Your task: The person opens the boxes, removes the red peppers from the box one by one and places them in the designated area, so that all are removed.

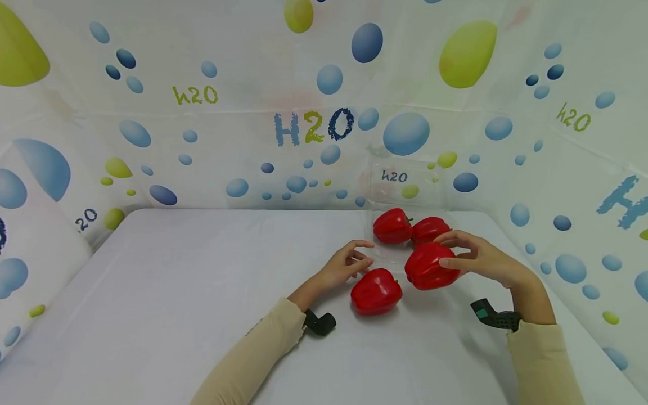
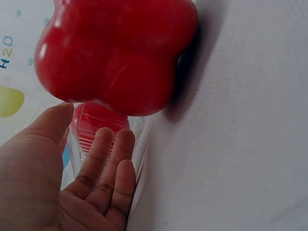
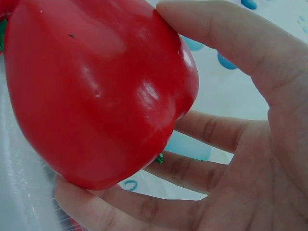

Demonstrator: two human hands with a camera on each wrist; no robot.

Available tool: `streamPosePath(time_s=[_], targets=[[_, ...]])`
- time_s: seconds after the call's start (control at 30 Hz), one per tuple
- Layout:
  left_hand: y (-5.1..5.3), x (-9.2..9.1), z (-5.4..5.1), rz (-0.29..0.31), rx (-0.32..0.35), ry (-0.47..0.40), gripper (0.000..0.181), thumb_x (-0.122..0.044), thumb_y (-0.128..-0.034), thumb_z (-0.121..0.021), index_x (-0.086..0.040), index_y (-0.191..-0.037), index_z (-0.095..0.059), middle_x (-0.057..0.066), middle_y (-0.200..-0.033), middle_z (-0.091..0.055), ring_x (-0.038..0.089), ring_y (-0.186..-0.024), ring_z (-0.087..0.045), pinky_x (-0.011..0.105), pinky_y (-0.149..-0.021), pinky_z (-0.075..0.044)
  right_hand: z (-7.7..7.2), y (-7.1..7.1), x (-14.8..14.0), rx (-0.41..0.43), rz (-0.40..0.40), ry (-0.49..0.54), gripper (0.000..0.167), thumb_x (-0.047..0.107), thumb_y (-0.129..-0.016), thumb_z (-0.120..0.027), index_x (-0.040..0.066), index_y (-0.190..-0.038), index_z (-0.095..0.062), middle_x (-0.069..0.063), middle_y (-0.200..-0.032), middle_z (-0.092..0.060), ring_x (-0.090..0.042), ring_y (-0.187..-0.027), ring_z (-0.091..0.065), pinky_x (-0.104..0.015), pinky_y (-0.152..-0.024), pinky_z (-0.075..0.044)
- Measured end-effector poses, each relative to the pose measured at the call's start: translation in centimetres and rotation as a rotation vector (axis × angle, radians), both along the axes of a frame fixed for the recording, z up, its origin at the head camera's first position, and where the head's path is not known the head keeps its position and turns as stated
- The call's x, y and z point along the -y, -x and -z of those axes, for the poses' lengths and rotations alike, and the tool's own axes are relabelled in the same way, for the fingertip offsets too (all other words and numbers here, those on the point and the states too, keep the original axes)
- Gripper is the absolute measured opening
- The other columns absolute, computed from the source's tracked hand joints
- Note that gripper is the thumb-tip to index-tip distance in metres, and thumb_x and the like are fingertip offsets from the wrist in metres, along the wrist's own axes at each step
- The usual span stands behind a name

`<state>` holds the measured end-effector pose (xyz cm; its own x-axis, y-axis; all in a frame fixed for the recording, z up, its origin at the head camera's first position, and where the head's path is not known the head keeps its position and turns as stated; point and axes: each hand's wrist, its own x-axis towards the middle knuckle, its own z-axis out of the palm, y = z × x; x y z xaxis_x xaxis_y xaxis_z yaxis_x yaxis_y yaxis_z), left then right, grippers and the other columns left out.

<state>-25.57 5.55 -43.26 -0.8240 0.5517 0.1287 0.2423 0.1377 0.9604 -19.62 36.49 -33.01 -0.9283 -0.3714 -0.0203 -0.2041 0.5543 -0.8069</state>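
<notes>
My right hand [image 1: 481, 261] holds a red bell pepper [image 1: 430, 267] between thumb and fingers, raised above the table; in the right wrist view the pepper [image 3: 96, 91] fills much of the picture. A clear plastic container [image 1: 390, 257] stands behind it, with two red bell peppers inside, one at the left [image 1: 392, 226] and one at the right [image 1: 430, 229]. Beside the container's left side is my left hand [image 1: 346, 264], fingers loosely bent and holding nothing; whether they touch it I cannot tell. Another red bell pepper [image 1: 376, 292] lies on the table in front.
The container's transparent lid [image 1: 405, 185] stands raised at the back. A white cloth covers the table [image 1: 202, 281]. Behind it hangs a white curtain [image 1: 243, 67] with blue and green drops. Dark wrist cameras sit on both wrists.
</notes>
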Motion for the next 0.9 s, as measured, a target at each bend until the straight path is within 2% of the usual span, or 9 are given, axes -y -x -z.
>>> streamPosePath(time_s=[0.2, 0.33, 0.43, 0.6, 0.9], targets=[[0.1, -0.1, 0.2, -0.007, 0.004, 0.005, 0.042, -0.021, -0.0988, -0.058, -0.017, -0.139, -0.047, 0.017, -0.113, -0.065, 0.021, -0.091, -0.066, 0.028, -0.073, -0.052, 0.2, 0.0, 0.0, 0.001, -0.049, -0.007, 0.052, 0.018, -0.084, -0.074, 0.007, -0.129, -0.050, -0.022, -0.132, -0.049, -0.047, -0.120, -0.045, -0.038, -0.074, -0.058], [0.2, -0.2, 0.0, -0.003, 0.008, 0.003, 0.044, -0.018, -0.0990, -0.058, -0.013, -0.140, -0.045, 0.020, -0.114, -0.065, 0.024, -0.091, -0.066, 0.031, -0.074, -0.053, 0.3, -0.1, 0.0, -0.027, -0.118, -0.022, 0.053, 0.017, -0.082, -0.075, 0.008, -0.128, -0.051, -0.021, -0.131, -0.051, -0.045, -0.119, -0.047, -0.036, -0.075, -0.058], [-0.3, 0.0, -0.8, 0.006, 0.007, 0.004, 0.043, -0.015, -0.0989, -0.057, -0.009, -0.140, -0.045, 0.023, -0.113, -0.064, 0.027, -0.092, -0.066, 0.033, -0.075, -0.053, 0.4, -0.1, 0.1, -0.021, -0.165, -0.022, 0.054, 0.016, -0.081, -0.076, 0.008, -0.129, -0.051, -0.022, -0.130, -0.051, -0.042, -0.117, -0.048, -0.037, -0.076, -0.058], [-1.3, 0.4, -2.3, 0.014, -0.005, 0.001, 0.041, -0.011, -0.0985, -0.057, -0.004, -0.137, -0.046, 0.026, -0.112, -0.063, 0.029, -0.091, -0.066, 0.030, -0.074, -0.052, 0.5, 0.0, 0.1, 0.015, -0.199, -0.028, 0.055, 0.016, -0.081, -0.076, 0.007, -0.128, -0.050, -0.021, -0.129, -0.050, -0.037, -0.115, -0.049, -0.039, -0.077, -0.058], [-1.5, 0.5, -2.3, 0.014, -0.008, -0.020, 0.040, -0.012, -0.0981, -0.058, -0.006, -0.136, -0.047, 0.028, -0.111, -0.063, 0.023, -0.086, -0.066, 0.027, -0.071, -0.050, 0.7, 0.0, 0.2, 0.068, -0.252, -0.022, 0.054, 0.016, -0.082, -0.075, 0.005, -0.129, -0.049, -0.022, -0.127, -0.049, -0.036, -0.109, -0.056, -0.040, -0.076, -0.058]])
